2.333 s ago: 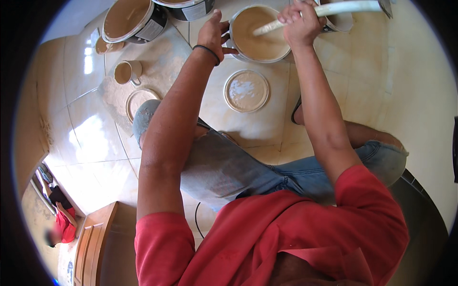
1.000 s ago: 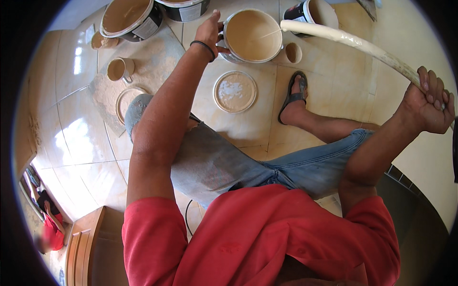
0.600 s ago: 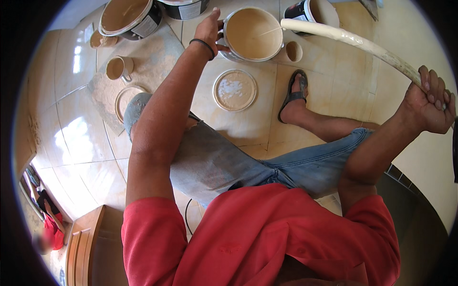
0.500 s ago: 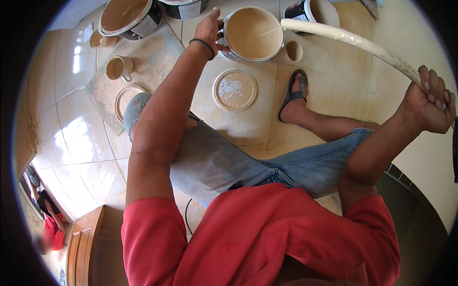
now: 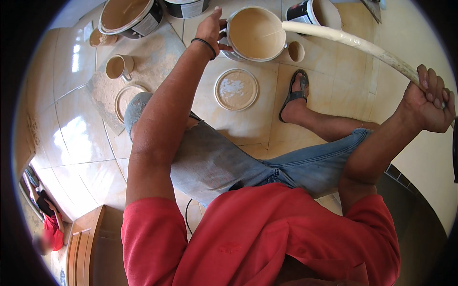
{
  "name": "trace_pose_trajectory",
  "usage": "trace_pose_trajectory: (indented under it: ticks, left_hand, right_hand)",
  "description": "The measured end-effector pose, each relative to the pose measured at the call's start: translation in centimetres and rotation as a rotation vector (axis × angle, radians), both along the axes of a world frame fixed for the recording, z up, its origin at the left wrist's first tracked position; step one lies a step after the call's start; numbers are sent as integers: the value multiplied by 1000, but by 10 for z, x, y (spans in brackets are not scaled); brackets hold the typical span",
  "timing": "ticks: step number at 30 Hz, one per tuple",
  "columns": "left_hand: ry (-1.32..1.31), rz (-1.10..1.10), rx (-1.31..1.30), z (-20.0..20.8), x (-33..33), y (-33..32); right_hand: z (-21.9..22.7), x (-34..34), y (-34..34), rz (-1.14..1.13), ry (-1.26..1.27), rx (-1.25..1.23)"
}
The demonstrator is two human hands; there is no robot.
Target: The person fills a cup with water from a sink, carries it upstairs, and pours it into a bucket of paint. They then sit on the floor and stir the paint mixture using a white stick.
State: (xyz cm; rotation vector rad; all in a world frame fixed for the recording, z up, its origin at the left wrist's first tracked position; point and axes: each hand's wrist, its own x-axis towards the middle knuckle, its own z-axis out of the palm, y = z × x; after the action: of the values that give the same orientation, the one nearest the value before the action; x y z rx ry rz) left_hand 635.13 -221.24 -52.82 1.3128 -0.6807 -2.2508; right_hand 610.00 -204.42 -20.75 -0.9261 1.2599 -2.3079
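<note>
A bucket (image 5: 256,33) of smooth beige paint stands on the tiles at the top middle. My left hand (image 5: 210,31) holds its left side, fingers spread against the wall. My right hand (image 5: 431,97), at the far right, is closed round a long stick (image 5: 350,40) coated in cream paint. The stick's thick wet end hangs by the bucket's right rim. From that tip a thin line of paint runs onto the surface inside. Below the bucket, a round lid (image 5: 236,89) smeared with paint lies flat.
At the upper left are a big black bucket (image 5: 143,24), a mug (image 5: 119,67), a small tub (image 5: 101,38) and another lid (image 5: 125,102). A small cup (image 5: 296,51) and a tipped black-and-white bucket (image 5: 305,14) stand to the right. A person (image 5: 52,231) shows at the lower left.
The bucket has shifted very slightly right in the picture, along with the things around it. Both hands keep their hold, and the stick stays nearly still.
</note>
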Motion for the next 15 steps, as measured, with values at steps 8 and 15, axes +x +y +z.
trace_pose_trajectory:
  ticks: [8, 15]
  left_hand:
    - [5, 17, -5, 1, 0, -2]
    - [-14, -10, 8, 5, -7, -3]
  right_hand:
    - [-2, -27, 10, 211, 9, 64]
    - [-93, 22, -31, 260, 17, 189]
